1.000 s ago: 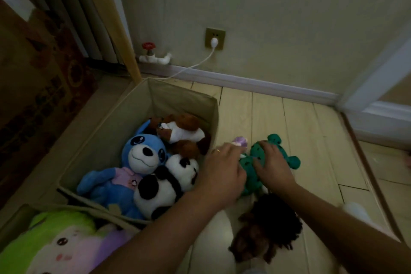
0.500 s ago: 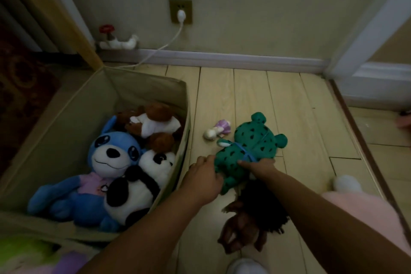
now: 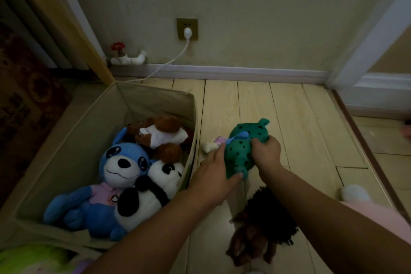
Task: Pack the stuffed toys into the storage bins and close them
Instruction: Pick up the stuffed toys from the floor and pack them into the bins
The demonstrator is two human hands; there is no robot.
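Head view shows the green spotted toy [image 3: 241,151] held between both hands above the floor [image 3: 289,118], just right of the storage bin [image 3: 155,100]. Left hand [image 3: 214,178] curls round its near left side, right hand [image 3: 265,151] grips its right side. Inside the bin lie a blue plush dog [image 3: 120,162], a panda [image 3: 153,187] and a brown and white dog [image 3: 164,133]. A dark-haired doll [image 3: 260,231] lies on the floor near the arms, a small pale toy [image 3: 211,144] just left of the green one.
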